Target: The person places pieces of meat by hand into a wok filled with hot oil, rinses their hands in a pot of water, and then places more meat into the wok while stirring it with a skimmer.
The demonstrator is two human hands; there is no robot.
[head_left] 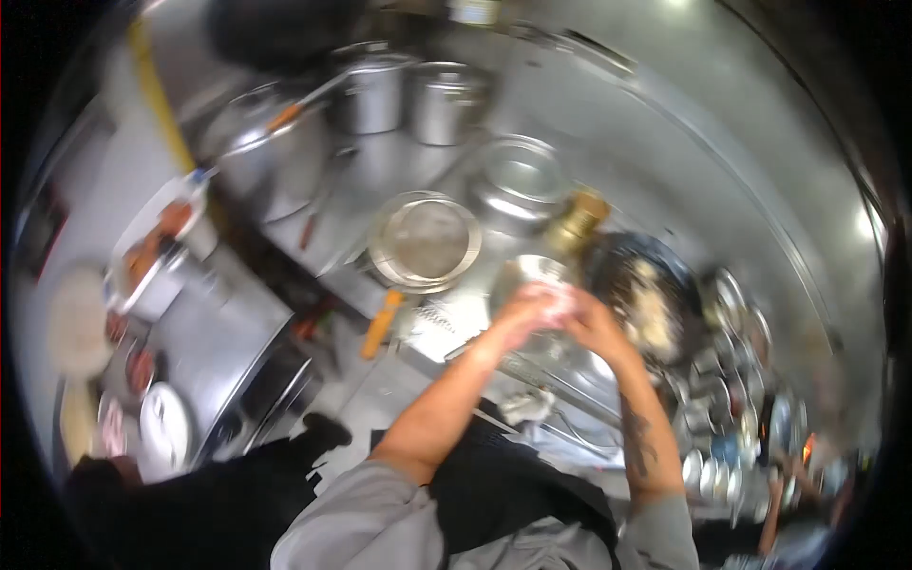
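My left hand (524, 312) and my right hand (591, 321) meet over a shiny steel bowl (521, 270), fingers curled in toward each other. Between them is a blurred pinkish patch that I cannot make out; motion smears the fingertips. Close to my right hand sits a dark round pan (692, 302) holding pale food (652, 318). A gold-coloured canister (578, 220) stands just beyond the bowl. Left of my left hand lies a round strainer (427, 240), with an orange handle (382, 325) below it.
Steel pots (446, 104) and a large lidded pot (275, 157) stand at the back. White tubs (152, 285) and a white plate (165, 429) are on the left. A person in dark clothes (199, 513) is close by at lower left. Several metal containers (717, 380) crowd the right; another person's arm (771, 513) shows beyond.
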